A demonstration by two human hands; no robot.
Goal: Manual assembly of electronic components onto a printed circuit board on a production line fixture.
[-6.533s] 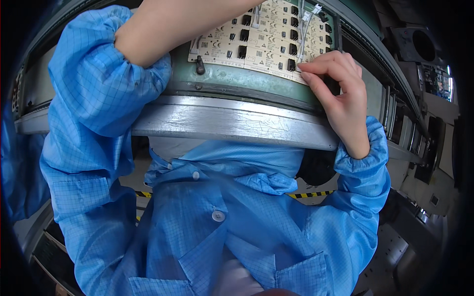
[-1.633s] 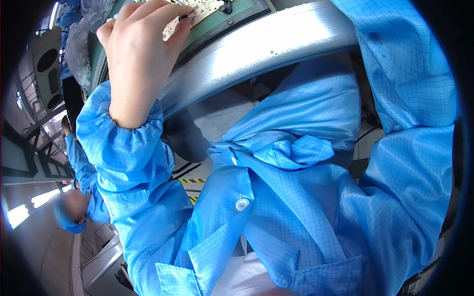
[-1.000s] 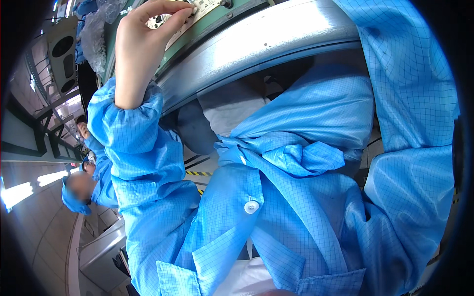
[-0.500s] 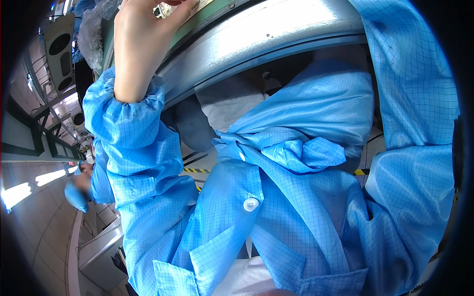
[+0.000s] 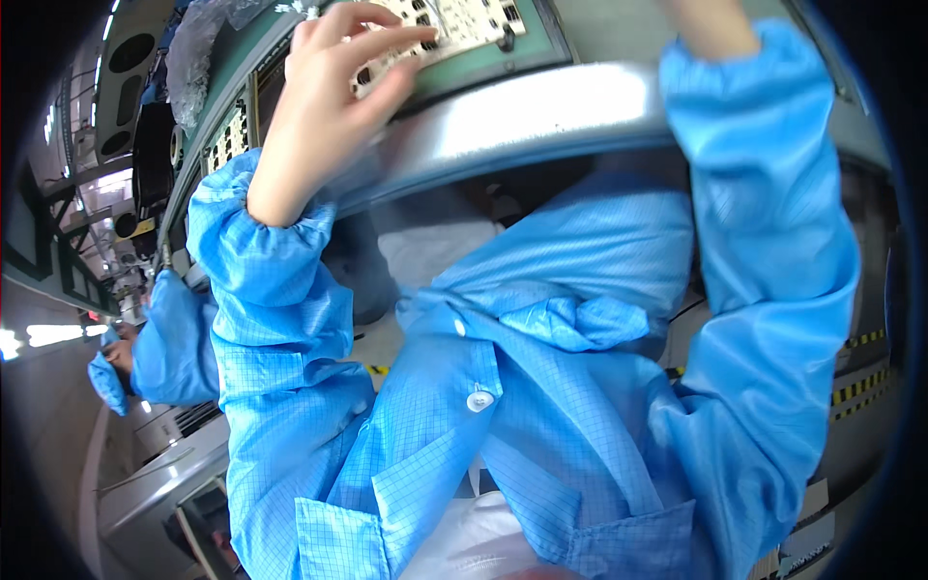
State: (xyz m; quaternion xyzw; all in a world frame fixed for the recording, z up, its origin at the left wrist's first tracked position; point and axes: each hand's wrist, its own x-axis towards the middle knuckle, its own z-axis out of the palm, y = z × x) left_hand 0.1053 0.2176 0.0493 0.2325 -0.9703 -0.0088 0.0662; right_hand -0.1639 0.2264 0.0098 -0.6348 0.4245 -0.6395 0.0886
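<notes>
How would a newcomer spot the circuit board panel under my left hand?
Find the shiny metal rail crossing the upper picture. Just beyond, a black-dotted pale panel lies on a green surface. Your left hand partly covers it, unlike the similar board further left.

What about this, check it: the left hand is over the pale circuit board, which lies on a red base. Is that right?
The base's colour is wrong: the head view shows the left hand over the pale circuit board, which lies on a green base.

Upper left, our left hand (image 5: 333,101) spreads over the circuit board (image 5: 478,29), perhaps touching; our right wrist (image 5: 715,27) shows upper right.
</notes>
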